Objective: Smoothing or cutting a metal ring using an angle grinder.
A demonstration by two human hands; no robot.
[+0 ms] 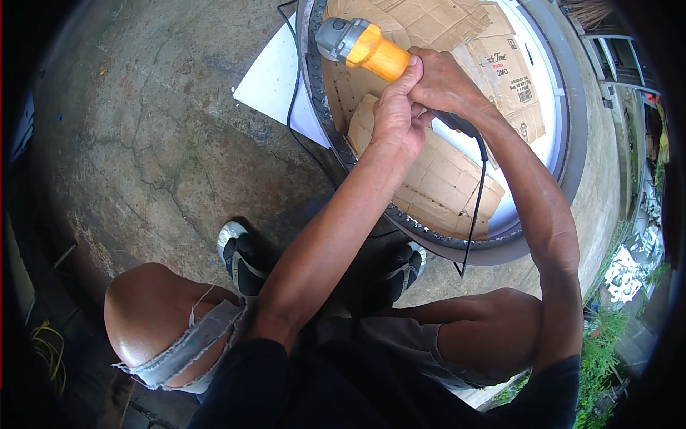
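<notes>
Squatting on the cracked concrete floor [143, 143], the person is working an orange angle grinder [364, 48] against the toothed edge of a big round metal ring [318, 107] that is lying flat and lined with cardboard sheets [436, 179]. The left hand [394, 114] is clenching the grinder's body from below, and the right hand [443, 80] is gripping its rear. The black power cord [477, 207] is dangling near the ring and could probably snag there, jerking the grinder sideways.

A yellow-bodied angle grinder [363, 46] with grey head lies tilted, clasped by both hands, its head jutting beyond the left hand [395, 114].
</notes>
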